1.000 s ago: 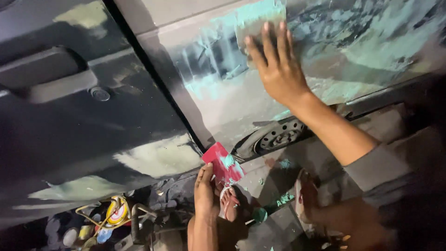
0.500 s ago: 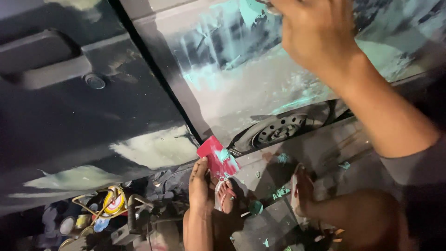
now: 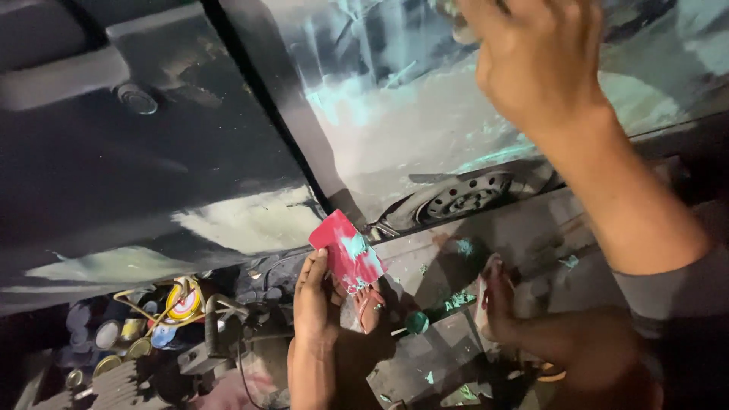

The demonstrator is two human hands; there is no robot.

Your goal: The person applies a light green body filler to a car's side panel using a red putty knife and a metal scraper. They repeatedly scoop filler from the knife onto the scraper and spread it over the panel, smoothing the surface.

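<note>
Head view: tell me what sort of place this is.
Probably a car body repair shop: a dark car door patched with pale filler, a wheel reflected, cans on the floor, a red spreader card in the left hand.

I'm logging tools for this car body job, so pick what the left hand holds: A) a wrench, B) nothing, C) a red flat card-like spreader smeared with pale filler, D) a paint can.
C: the left hand grips a red flat spreader streaked with pale green filler, held below the car door panel.
</note>
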